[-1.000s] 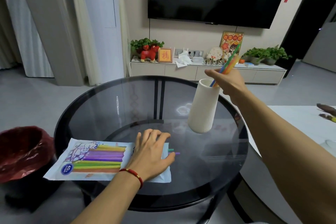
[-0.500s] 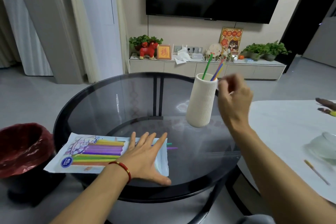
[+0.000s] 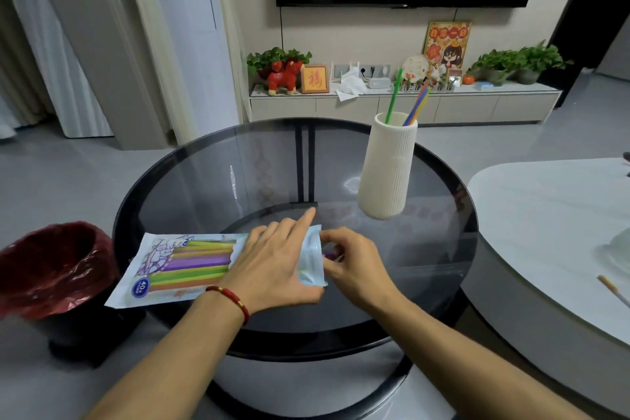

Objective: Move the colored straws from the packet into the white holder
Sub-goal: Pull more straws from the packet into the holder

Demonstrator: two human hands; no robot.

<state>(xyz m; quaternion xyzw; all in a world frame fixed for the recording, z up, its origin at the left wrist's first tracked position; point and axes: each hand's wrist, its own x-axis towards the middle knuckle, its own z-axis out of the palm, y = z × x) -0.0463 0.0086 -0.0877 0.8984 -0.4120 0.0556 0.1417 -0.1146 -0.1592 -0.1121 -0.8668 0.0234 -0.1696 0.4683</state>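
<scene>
The straw packet [image 3: 177, 268] lies flat on the round glass table [image 3: 211, 181], its open end facing right. My left hand [image 3: 276, 266] rests on the packet near that end, fingers straight, thumb under the flap. My right hand [image 3: 354, 266] is at the packet's mouth and pinches the purple straw ends [image 3: 330, 254] sticking out. The white ribbed holder [image 3: 388, 167] stands upright at the back right of the table. Several straws [image 3: 414, 107], one green and a few blue, yellow and orange, lean inside it.
A bin with a red liner [image 3: 51, 266] stands on the floor left of the table. A white table [image 3: 552, 232] adjoins on the right with a thin stick [image 3: 613, 290] on it. A TV cabinet with plants and ornaments lines the far wall.
My right hand let go of the straws in the holder and came down to the packet's mouth. My left hand shifted right on the packet and lifted its flap.
</scene>
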